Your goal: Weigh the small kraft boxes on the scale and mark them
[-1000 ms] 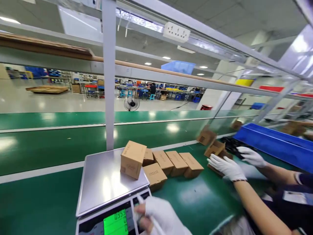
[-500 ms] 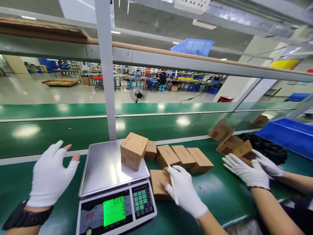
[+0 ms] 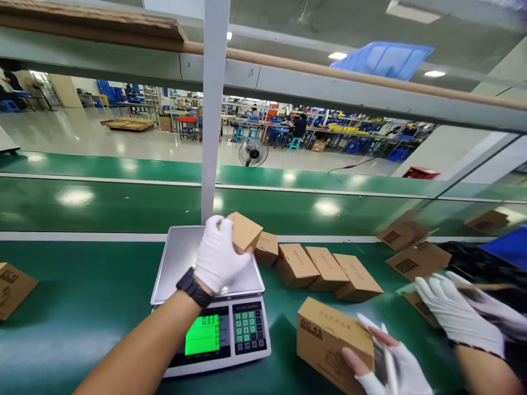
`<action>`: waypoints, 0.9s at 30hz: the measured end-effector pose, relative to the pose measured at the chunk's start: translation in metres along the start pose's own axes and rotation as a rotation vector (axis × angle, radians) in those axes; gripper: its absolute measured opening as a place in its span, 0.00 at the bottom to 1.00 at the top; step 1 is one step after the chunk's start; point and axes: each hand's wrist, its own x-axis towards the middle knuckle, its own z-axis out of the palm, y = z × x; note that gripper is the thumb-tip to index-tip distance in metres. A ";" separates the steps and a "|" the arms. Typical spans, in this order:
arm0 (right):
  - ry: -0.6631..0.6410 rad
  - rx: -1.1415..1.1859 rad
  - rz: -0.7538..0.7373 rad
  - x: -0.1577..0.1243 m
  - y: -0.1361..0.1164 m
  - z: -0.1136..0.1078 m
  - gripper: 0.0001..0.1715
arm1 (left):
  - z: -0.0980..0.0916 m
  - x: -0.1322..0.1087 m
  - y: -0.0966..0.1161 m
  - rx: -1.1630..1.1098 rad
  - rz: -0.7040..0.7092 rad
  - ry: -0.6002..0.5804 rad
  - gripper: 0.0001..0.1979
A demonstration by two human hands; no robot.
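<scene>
My left hand [image 3: 217, 257], in a white glove with a black wrist strap, is closed round a small cardboard box [image 3: 246, 231] on the steel platform of a weighing scale [image 3: 178, 258]. The scale's green display [image 3: 202, 334] is lit. At the bottom right my right hand [image 3: 389, 366], gloved with bare fingertips, grips a second cardboard box [image 3: 327, 337] lifted above the green table, with a thin white stick-like thing along the fingers.
Several more small boxes [image 3: 325, 266] lie in a row right of the scale; one box [image 3: 11, 287] sits at the far left. A co-worker's gloved hands [image 3: 465, 315] handle boxes at the right. A grey upright post [image 3: 214, 109] stands behind the scale.
My left hand has come in from the left and gripped the box on the scale. My right hand has lifted the box beside the scale toward me. The view has shifted left.
</scene>
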 end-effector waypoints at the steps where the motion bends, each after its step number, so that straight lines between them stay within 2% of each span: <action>1: 0.017 -0.001 -0.019 0.021 -0.016 -0.004 0.33 | -0.007 0.002 -0.013 -0.028 -0.005 0.004 0.39; 3: -0.033 0.000 -0.082 0.061 -0.058 -0.007 0.34 | -0.028 0.003 -0.041 -0.065 -0.022 0.002 0.39; 6: -0.322 -0.053 -0.206 0.112 -0.133 0.009 0.31 | -0.068 -0.005 -0.074 -0.145 -0.016 -0.039 0.36; 9: -0.558 -0.142 -0.366 0.143 -0.201 0.048 0.26 | -0.098 -0.024 -0.084 -0.303 -0.012 -0.176 0.34; 11: -0.646 -0.179 -0.474 0.150 -0.234 0.077 0.24 | -0.106 -0.038 -0.081 -0.409 -0.043 -0.257 0.36; 12: -0.642 -0.159 -0.528 0.150 -0.245 0.089 0.22 | -0.106 -0.044 -0.080 -0.439 -0.067 -0.257 0.39; 14: -0.551 0.010 -0.582 0.142 -0.260 0.104 0.18 | -0.099 -0.053 -0.077 -0.456 -0.127 -0.177 0.46; 16: -0.531 0.297 -0.533 0.127 -0.268 0.110 0.17 | -0.089 -0.057 -0.076 -0.457 -0.179 -0.075 0.48; 19: -0.772 0.577 -0.357 0.102 -0.276 0.111 0.26 | -0.078 -0.056 -0.075 -0.497 -0.216 -0.032 0.43; 21: -0.831 0.609 -0.288 0.092 -0.281 0.113 0.28 | -0.077 -0.055 -0.075 -0.517 -0.213 -0.031 0.42; 23: -0.779 0.583 -0.271 0.089 -0.288 0.118 0.27 | -0.078 -0.056 -0.076 -0.527 -0.206 -0.030 0.42; 27: -0.729 0.450 -0.327 0.091 -0.296 0.128 0.24 | -0.079 -0.056 -0.076 -0.545 -0.205 -0.044 0.41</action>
